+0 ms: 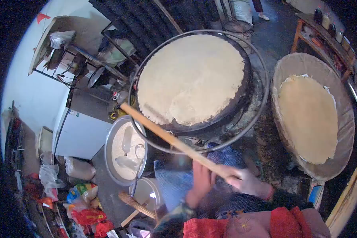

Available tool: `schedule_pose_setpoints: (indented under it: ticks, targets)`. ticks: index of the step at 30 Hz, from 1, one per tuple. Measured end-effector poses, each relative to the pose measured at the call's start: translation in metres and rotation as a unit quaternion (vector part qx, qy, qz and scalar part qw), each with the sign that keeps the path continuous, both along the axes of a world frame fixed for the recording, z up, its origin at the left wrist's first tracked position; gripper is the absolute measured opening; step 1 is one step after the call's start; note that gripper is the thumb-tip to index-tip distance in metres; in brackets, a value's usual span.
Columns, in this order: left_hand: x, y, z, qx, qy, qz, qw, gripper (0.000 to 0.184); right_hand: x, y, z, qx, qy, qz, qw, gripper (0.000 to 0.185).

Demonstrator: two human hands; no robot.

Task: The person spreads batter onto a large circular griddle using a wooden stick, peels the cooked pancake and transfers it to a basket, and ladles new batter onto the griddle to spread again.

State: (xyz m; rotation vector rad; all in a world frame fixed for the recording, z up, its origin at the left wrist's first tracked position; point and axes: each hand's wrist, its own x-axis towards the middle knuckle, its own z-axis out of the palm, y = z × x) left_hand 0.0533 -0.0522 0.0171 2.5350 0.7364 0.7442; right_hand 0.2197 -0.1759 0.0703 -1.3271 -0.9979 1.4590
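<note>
A long, flat wooden stick (168,139) slants across the front of a large round griddle (210,127). My right hand (250,183) is closed around its near end. Lower on the stick, my left hand (201,182) grips it too, its fingers partly blurred. The far end of the stick reaches past the griddle's left front edge. A thin, pale yellow flatbread (190,75) covers most of the griddle, with ragged edges at the front. Around the griddle runs a metal ring (265,91).
At left front stands a metal basin (108,156) of pale batter holding a ladle. Beside it is a lidded pot (152,190). On the right, a cloth-lined oval basket (283,65) holds flatbread (309,119). A wooden bench (325,41) carries bottles. Another person's foot (263,16) shows at the back.
</note>
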Motion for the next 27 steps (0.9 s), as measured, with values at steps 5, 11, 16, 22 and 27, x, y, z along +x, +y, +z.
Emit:
schedule_pose_setpoints:
  ticks: [5, 11, 16, 22, 27]
  targets:
    - [0.034, 0.010, 0.051, 0.080, 0.056, -0.038, 0.994, 0.068, 0.041, -0.116, -0.001, -0.021, -0.063, -0.096, 0.993, 0.049]
    - [0.175, 0.066, 0.083, 0.181, 0.088, -0.224, 0.954, 0.095, 0.017, -0.162, -0.001, 0.020, -0.126, -0.272, 0.954, 0.055]
    - [0.242, 0.140, 0.026, 0.269, 0.154, -0.229, 0.923, 0.090, 0.040, -0.088, 0.039, -0.192, 0.114, -0.279, 0.934, 0.058]
    - [0.222, 0.240, 0.034, 0.270, 0.187, -0.167, 0.930, 0.080, 0.076, 0.004, 0.051, -0.123, 0.307, -0.199, 0.923, 0.055]
    - [0.154, 0.295, 0.033, 0.189, 0.144, -0.099, 0.966, 0.077, 0.070, 0.063, 0.040, -0.110, 0.255, -0.134, 0.951, 0.048]
